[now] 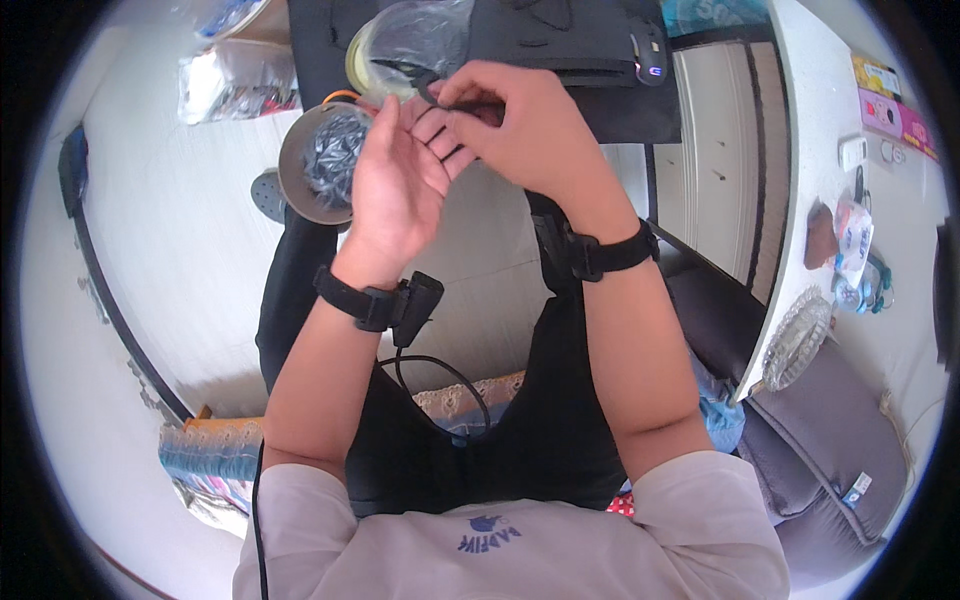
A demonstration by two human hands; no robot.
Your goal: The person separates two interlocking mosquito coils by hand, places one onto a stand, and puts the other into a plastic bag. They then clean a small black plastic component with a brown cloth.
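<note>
My left hand (402, 185) is turned palm up, its thumb raised and its fingers stretched toward the right hand. Above those fingers, my right hand (535, 125) is closed in a pinch on a small dark strip-like piece (487, 112), whose exact kind I cannot make out. Its curled fingers hide the tips of the left ones. Just left of my left hand, a round beige bin (293, 170) contains shiny black plastic (335, 158). Beyond both hands, a clear plastic bag (425, 40) lies on the black table beside a pale yellow round rim (357, 62).
The black table (620, 115) carries a dark device with a lit end (650, 60). At right, a white counter (800, 200) holds a glass dish (797, 340) and small packages. A grey cushion (800, 440) lies below it. Another clear bag (235, 85) sits at far left.
</note>
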